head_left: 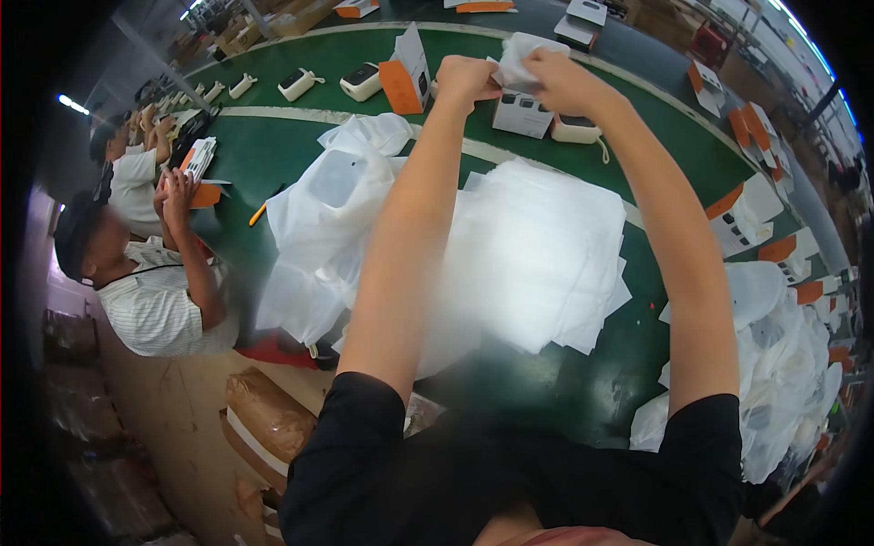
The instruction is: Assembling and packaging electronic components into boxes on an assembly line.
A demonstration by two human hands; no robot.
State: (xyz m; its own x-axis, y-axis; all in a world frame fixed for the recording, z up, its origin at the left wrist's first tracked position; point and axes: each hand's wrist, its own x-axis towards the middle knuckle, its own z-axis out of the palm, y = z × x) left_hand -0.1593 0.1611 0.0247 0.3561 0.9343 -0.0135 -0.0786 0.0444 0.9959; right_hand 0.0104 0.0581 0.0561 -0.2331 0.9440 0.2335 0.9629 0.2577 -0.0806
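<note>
Both arms stretch far forward over the green table [273,155]; the left hand [466,77] and the right hand [566,80] are closed on the two sides of a small white bag [521,56], held up above the table's far strip, just over a white boxy device [521,114] that stands there. The bag looks thin, soft and cloth-like; it is crumpled between the fists, its top bunched into loose folds, plain white with no marking that can be made out; its lower part is hidden behind the fingers.

Below the forearms lies a broad stack of white sheets [537,246], flat and fanned at the edges; left of it sits a heap of white bags [332,209], one showing a grey window. An orange-and-white carton [405,77] stands upright just left of the left hand; more white devices [361,80] line the far strip. A yellow pencil [264,207] lies on the green surface near the heap; at the left edge a seated person in a striped shirt [159,305] holds something up with both hands; at the right, more cartons [760,214] and another pile of white bags [783,364] crowd the table.
</note>
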